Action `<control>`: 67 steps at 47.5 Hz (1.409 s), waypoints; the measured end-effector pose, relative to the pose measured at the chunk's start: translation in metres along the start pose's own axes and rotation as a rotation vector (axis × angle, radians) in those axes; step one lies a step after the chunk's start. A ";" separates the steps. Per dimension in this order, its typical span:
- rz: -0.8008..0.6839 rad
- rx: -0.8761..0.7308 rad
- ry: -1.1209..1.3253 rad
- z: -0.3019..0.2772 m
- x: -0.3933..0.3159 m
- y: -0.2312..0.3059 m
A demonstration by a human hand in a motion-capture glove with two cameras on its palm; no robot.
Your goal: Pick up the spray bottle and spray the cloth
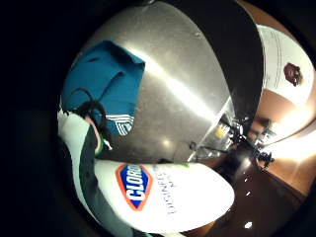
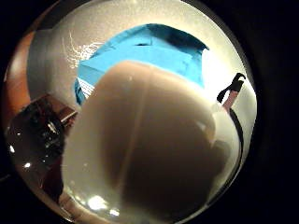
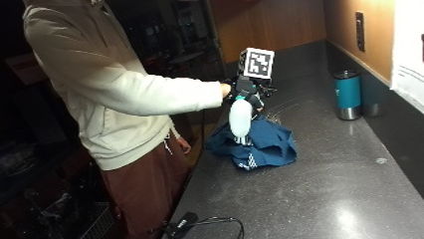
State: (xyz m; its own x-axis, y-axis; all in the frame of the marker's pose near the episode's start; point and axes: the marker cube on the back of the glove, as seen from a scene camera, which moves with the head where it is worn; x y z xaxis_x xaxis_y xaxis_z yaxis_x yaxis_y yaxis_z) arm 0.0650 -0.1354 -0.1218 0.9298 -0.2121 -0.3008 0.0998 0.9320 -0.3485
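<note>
spray bottle point(image 1: 168, 197) | brand "CLOROX" on red-and-blue label | further blue lettering beside it, too blurred to read

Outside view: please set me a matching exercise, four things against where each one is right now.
Things:
1. white plastic spray bottle
2. crumpled dark blue cloth with white stripes
3. teal and steel tumbler
4. black cable

Places:
A. lying at the near end of the dark speckled counter
B. standing near the wall at the counter's far side
C. held in the gloved right hand, above the cloth
D. bunched on the counter, below the bottle

Pairs: 1-C, 2-D, 3-B, 4-A
</note>
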 end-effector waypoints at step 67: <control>0.085 0.977 -1.556 -0.118 -0.198 -0.139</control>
State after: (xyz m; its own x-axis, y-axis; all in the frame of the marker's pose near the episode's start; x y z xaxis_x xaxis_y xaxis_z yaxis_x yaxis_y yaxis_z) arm -0.1743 -0.2573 -0.1186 0.3327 -0.2587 0.9068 -0.3425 0.8628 0.3718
